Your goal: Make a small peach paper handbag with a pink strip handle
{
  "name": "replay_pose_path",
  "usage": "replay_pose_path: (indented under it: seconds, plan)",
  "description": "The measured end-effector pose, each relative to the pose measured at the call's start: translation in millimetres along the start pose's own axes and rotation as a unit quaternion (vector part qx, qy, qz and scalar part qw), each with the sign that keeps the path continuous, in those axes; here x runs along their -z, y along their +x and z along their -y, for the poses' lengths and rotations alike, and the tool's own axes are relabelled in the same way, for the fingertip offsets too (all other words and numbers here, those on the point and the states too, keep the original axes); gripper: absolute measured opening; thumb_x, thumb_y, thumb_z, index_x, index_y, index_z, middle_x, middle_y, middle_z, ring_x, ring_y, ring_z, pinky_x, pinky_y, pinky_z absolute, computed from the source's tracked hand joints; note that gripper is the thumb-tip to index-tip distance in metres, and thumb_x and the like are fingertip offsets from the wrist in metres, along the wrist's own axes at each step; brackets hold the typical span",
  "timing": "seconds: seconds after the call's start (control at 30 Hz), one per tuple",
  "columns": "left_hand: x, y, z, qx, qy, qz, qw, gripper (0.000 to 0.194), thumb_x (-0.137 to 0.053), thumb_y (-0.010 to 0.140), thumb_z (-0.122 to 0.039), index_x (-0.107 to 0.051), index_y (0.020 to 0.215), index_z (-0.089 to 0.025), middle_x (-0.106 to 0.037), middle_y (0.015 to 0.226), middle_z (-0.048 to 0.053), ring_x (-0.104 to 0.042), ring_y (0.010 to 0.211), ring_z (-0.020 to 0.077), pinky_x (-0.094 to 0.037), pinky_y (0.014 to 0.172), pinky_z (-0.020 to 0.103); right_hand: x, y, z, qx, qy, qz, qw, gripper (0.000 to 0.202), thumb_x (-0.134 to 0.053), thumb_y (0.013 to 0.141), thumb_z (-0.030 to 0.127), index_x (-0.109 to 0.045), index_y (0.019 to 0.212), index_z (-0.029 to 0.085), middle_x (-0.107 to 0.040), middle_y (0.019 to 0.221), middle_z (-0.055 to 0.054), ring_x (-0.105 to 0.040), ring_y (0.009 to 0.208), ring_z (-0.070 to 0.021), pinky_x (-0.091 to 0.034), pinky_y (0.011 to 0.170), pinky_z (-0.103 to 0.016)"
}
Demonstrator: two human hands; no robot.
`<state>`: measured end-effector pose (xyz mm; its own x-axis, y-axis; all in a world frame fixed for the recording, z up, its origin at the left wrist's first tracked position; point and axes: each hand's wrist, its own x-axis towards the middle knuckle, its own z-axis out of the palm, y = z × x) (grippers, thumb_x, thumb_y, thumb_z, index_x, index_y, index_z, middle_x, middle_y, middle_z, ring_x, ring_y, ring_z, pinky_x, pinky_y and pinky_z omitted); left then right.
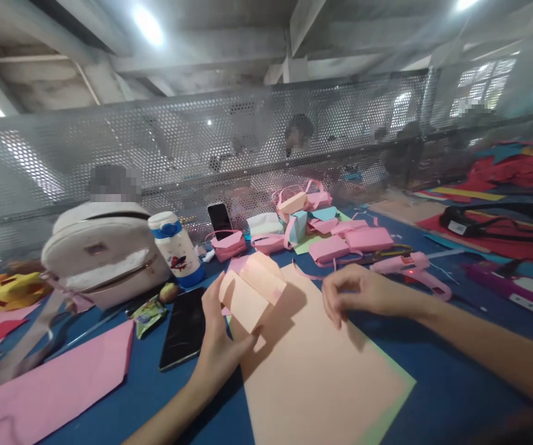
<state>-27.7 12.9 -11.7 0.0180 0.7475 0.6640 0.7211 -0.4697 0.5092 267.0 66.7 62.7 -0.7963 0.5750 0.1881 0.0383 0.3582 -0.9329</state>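
My left hand (222,330) grips a folded peach paper piece (250,293) between thumb and fingers, tilted above the sheets. My right hand (350,293) hovers to the right of it, fingers curled; a thin pink strip (304,271) runs close to its fingertips, and whether they touch it cannot be made out. Beneath both lies a large peach sheet (313,377) with green paper (399,392) showing at its right edge. A pink glue gun (410,266) with a lit red light rests just beyond my right wrist.
Small pink paper bags (329,249) cluster at the back before a perforated metal screen (248,142). To the left are a white backpack (104,253), a bottle (176,250), a black phone (183,327) and pink sheets (67,383). A purple device (517,284) lies right.
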Motion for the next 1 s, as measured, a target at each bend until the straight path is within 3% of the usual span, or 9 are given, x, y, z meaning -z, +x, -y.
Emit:
replay_pose_path:
  seconds: [0.07, 0.1, 0.17, 0.23, 0.33, 0.47, 0.63, 0.83, 1.0]
  plan:
    - [7.3, 2, -3, -0.05, 0.043, -0.005, 0.998, 0.096, -0.074, 0.078, -0.029, -0.015, 0.154, -0.024, -0.031, 0.146, 0.017, -0.031, 0.14, 0.0378, -0.037, 0.11, 0.058, 3, -13, 20, -0.033, -0.079, 0.195, 0.977, 0.03, -0.058, 0.095, 0.04, -0.078, 0.085, 0.021, -0.077, 0.098, -0.007, -0.07, 0.094, -0.0218, -0.052, 0.085, -0.031]
    - [10.8, 3, -5, -0.081, 0.063, -0.005, 0.995, 0.096, -0.073, 0.079, -0.027, -0.014, 0.154, -0.024, -0.03, 0.147, 0.018, -0.031, 0.14, 0.0381, -0.038, 0.11, 0.059, 2, -19, 26, -0.041, -0.118, 0.226, 0.966, 0.026, -0.058, 0.096, 0.036, -0.079, 0.092, 0.022, -0.078, 0.099, -0.006, -0.071, 0.093, -0.0215, -0.052, 0.084, -0.03]
    - [15.9, 5, -8, -0.147, 0.103, -0.011, 0.984, 0.093, -0.071, 0.081, -0.023, -0.014, 0.155, -0.026, -0.029, 0.147, 0.019, -0.032, 0.139, 0.038, -0.041, 0.107, 0.059, -2, -28, 31, -0.033, -0.219, 0.162, 0.962, 0.019, -0.062, 0.093, 0.031, -0.08, 0.089, 0.025, -0.078, 0.078, -0.002, -0.071, 0.071, -0.019, -0.05, 0.068, -0.026]
    - [17.8, 5, -11, -0.207, 0.145, -0.032, 0.967, 0.09, -0.069, 0.084, -0.02, -0.014, 0.155, -0.028, -0.027, 0.148, 0.019, -0.036, 0.137, 0.0375, -0.044, 0.104, 0.058, -7, -30, 27, -0.01, -0.302, 0.029, 0.953, 0.019, -0.062, 0.092, 0.026, -0.078, 0.083, 0.025, -0.072, 0.061, 0.001, -0.066, 0.057, -0.0171, -0.043, 0.056, -0.024]
    - [16.2, 5, -17, -0.257, 0.188, -0.07, 0.945, 0.085, -0.067, 0.087, -0.021, -0.016, 0.154, -0.029, -0.028, 0.146, 0.019, -0.039, 0.135, 0.037, -0.046, 0.103, 0.057, -13, -20, 13, -0.011, -0.281, -0.081, 0.956, 0.024, -0.048, 0.097, 0.02, -0.072, 0.096, 0.024, -0.072, 0.067, 0.002, -0.063, 0.054, -0.0149, -0.04, 0.056, -0.023]
    - [13.7, 3, -23, -0.268, 0.201, -0.077, 0.939, 0.083, -0.067, 0.088, -0.023, -0.017, 0.154, -0.027, -0.03, 0.145, 0.019, -0.04, 0.134, 0.0372, -0.047, 0.102, 0.056, -23, 9, -10, -0.022, -0.188, -0.13, 0.973, 0.01, -0.064, 0.089, 0.029, -0.067, 0.089, 0.02, -0.069, 0.076, 0.0, -0.063, 0.067, -0.0164, -0.041, 0.06, -0.023]
    - [13.9, -3, -19, -0.232, 0.191, -0.055, 0.952, 0.088, -0.065, 0.086, -0.018, -0.012, 0.156, -0.027, -0.028, 0.147, 0.02, -0.038, 0.135, 0.0373, -0.047, 0.101, 0.057, -48, 37, -39, -0.003, -0.119, -0.162, 0.979, 0.02, -0.066, 0.087, 0.033, -0.06, 0.076, 0.017, -0.061, 0.067, 0.002, -0.058, 0.061, -0.0138, -0.04, 0.055, -0.022]
    - [8.5, -12, -12, -0.153, 0.138, -0.021, 0.978, 0.092, -0.071, 0.085, -0.032, -0.013, 0.156, -0.026, -0.026, 0.149, 0.021, -0.032, 0.139, 0.0393, -0.039, 0.107, 0.062, -61, 43, -64, -0.003, 0.005, -0.177, 0.984, 0.03, -0.066, 0.085, 0.043, -0.055, 0.074, 0.017, -0.061, 0.067, 0.001, -0.058, 0.056, -0.0122, -0.044, 0.05, -0.022]
    - [2.0, -15, -20, -0.126, 0.112, 0.0, 0.986, 0.091, -0.07, 0.086, -0.034, -0.013, 0.156, -0.026, -0.025, 0.15, 0.02, -0.029, 0.141, 0.0378, -0.037, 0.109, 0.06, -61, 39, -77, -0.023, 0.09, -0.17, 0.981, 0.04, -0.072, 0.08, 0.053, -0.054, 0.077, 0.017, -0.064, 0.071, -0.001, -0.057, 0.052, -0.0108, -0.047, 0.046, -0.022]
